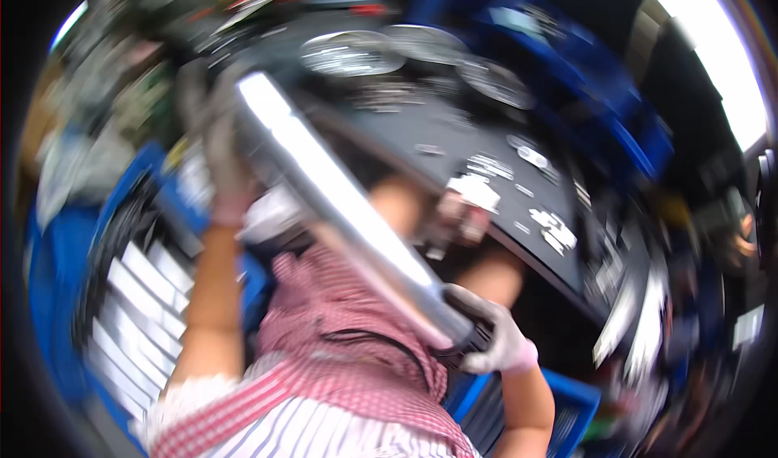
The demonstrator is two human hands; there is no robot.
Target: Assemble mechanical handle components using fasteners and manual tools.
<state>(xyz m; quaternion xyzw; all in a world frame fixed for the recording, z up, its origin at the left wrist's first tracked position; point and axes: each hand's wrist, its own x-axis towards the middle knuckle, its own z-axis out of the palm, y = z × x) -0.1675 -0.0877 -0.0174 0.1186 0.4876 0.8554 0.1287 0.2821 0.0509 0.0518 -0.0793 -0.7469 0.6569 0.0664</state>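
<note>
A long shiny metal tube (336, 195) slants across the front of my body, blurred by motion. My right hand (501, 340), in a pale glove with dark finger parts, is closed around its lower end, where a black end piece (470, 340) shows. At the upper end, my gloved left hand (217, 138) lies against the tube's side. Its fingers are smeared, so their grip is not clear.
On the dark worktable (389, 138) lie round metal discs (352, 53) and several small metal parts (553, 231). A blue bin (583, 69) stands behind. To my left, a blue crate (101, 239) holds long light strips (134, 296); another blue crate (577, 401) sits at lower right.
</note>
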